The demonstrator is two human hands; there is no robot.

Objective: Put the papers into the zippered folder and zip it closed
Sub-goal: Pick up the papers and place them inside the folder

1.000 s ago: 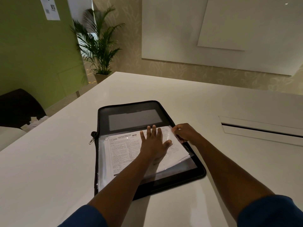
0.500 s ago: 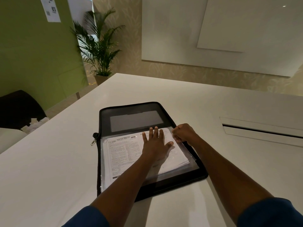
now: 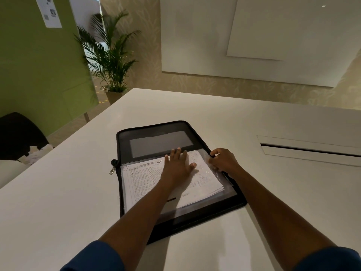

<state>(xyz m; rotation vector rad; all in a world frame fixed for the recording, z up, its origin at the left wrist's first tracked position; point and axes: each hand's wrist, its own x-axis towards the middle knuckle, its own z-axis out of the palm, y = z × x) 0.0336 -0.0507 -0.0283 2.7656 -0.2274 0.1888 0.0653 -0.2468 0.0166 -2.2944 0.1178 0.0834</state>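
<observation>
A black zippered folder (image 3: 156,134) lies open flat on the white table (image 3: 58,192), its far half empty. A stack of printed papers (image 3: 142,178) lies on the near half, partly under a clear plastic sleeve (image 3: 224,178). My left hand (image 3: 177,165) presses flat on the papers with straight fingers. My right hand (image 3: 222,160) has curled fingers that pinch the clear sleeve's right edge beside the stack. A metal zipper pull (image 3: 112,171) hangs out at the folder's left side by the spine.
A cable slot with a flap (image 3: 310,149) is cut into the table at the right. A dark chair (image 3: 17,133) with crumpled paper stands at the left. A potted palm (image 3: 111,55) stands beyond the table's far left corner.
The papers have slid left and squared up inside the folder's near half. My right hand has shifted a little right along the sleeve's edge. My left hand stays flat on the stack.
</observation>
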